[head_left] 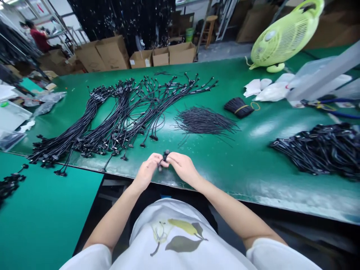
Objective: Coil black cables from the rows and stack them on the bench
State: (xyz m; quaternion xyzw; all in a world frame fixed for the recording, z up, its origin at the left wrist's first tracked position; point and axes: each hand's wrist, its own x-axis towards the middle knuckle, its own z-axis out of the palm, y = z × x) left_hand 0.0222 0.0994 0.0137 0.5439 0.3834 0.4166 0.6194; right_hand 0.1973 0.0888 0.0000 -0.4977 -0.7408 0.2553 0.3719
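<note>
Currently, the black cable [166, 153] is just over the near edge of the desk [219, 165], pinched between both hands: the left hand [146, 172] has thumb and fingers drawn together on its left side, the right hand [182, 165] likewise on its right. Fine detail blurred. Judged light; wire probably flexible with some spring, connector end likely hard and a little smooth. Best hold, presumably: connector body between fingertips, wire guided loosely, since a sharp kink near the plug could harm it. Long cables [92, 112] lie in bundles at left; right of these, loose thin strands [206, 120], then a banded bundle [234, 107]. Containers: small boxes [182, 55] stand beyond the desk's far edge, contents not discernible; green bin [189, 35] behind them, inside not visible. White bag [272, 93], far right on the desk: contents cannot be told.
</note>
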